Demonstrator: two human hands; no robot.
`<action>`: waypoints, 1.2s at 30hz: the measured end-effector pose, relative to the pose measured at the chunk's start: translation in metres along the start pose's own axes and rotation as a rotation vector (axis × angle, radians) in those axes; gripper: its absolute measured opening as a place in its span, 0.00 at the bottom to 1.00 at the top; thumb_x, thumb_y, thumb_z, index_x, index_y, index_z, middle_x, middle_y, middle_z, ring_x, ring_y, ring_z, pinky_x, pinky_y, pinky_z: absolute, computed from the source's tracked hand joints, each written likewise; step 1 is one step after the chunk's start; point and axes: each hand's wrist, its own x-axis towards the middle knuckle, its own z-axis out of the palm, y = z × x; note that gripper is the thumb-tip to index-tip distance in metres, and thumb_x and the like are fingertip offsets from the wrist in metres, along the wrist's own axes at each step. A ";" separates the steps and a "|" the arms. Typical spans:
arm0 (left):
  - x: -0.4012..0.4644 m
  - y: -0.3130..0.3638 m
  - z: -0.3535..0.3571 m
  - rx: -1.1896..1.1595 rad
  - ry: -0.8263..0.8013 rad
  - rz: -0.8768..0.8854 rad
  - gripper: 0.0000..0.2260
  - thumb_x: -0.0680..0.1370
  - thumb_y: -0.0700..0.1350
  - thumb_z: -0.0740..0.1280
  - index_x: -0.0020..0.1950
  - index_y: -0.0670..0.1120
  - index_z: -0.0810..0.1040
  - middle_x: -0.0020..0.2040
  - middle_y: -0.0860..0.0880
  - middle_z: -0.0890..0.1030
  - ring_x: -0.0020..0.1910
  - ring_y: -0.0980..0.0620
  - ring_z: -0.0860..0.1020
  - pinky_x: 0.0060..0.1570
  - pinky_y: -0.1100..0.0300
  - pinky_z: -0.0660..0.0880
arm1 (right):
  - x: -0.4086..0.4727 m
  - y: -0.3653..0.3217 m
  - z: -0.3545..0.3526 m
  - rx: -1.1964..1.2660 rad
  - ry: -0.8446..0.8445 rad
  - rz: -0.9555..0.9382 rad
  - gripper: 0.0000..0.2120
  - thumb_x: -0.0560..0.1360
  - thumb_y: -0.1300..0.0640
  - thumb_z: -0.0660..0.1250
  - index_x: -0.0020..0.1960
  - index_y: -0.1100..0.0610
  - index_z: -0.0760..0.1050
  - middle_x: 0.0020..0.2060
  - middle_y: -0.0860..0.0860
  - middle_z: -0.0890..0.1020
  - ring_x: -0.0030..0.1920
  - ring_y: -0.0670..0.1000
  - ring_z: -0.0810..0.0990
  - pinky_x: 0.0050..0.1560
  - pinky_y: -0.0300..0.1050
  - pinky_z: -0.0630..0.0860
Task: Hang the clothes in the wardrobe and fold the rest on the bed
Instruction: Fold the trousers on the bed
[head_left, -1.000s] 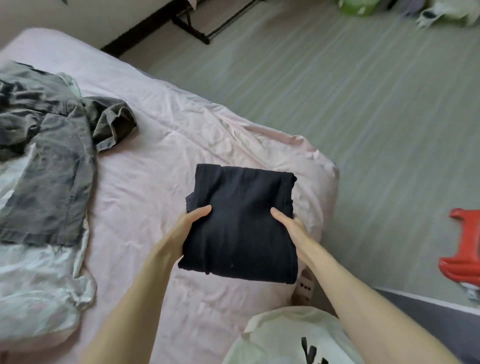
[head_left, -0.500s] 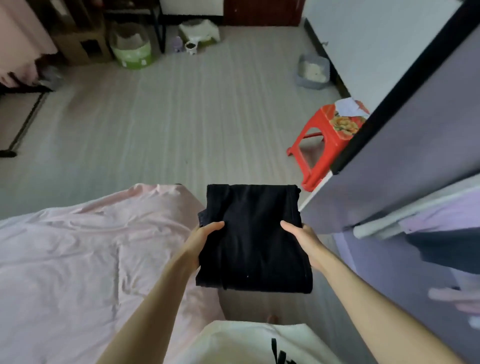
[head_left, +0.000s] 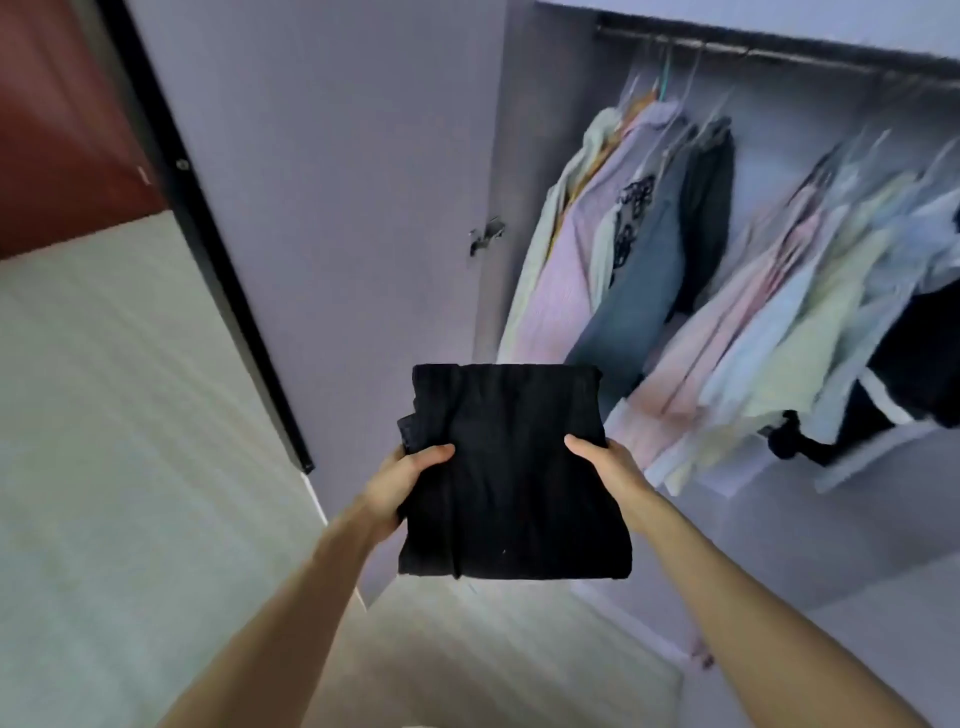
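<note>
Lilac wardrobe (head_left: 363, 156) stands open before you, hung clothes (head_left: 649, 234) on its rail. Your left hand (head_left: 400, 483) and right hand (head_left: 608, 467) grasp the folded black garment (head_left: 511, 467) by its side edges, thumbs on top, held level in the air, long axis pointing away toward the wardrobe.

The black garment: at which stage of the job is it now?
Done: the black garment is folded, and clothes hang on the wardrobe rail. In hand: left hand and right hand grip its sides before the open wardrobe. Left: setting it down.
</note>
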 end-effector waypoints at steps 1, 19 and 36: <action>0.004 0.015 0.011 0.022 -0.039 0.032 0.21 0.74 0.43 0.70 0.65 0.42 0.72 0.56 0.44 0.81 0.52 0.47 0.80 0.45 0.58 0.77 | -0.004 -0.012 -0.008 0.028 0.024 -0.034 0.21 0.74 0.49 0.68 0.63 0.57 0.74 0.54 0.52 0.82 0.53 0.54 0.81 0.60 0.51 0.75; -0.038 0.269 0.203 0.176 -0.519 0.605 0.11 0.74 0.48 0.69 0.56 0.49 0.76 0.45 0.52 0.85 0.43 0.52 0.84 0.32 0.64 0.78 | -0.114 -0.233 -0.130 0.206 0.483 -0.749 0.24 0.76 0.48 0.65 0.70 0.52 0.66 0.62 0.49 0.75 0.61 0.52 0.74 0.66 0.55 0.70; -0.030 0.491 0.474 -0.036 -0.419 1.061 0.13 0.75 0.47 0.69 0.57 0.44 0.73 0.47 0.49 0.80 0.43 0.51 0.79 0.35 0.60 0.71 | -0.121 -0.514 -0.349 -0.040 0.555 -1.173 0.06 0.76 0.49 0.66 0.46 0.51 0.73 0.43 0.47 0.81 0.36 0.43 0.83 0.29 0.33 0.76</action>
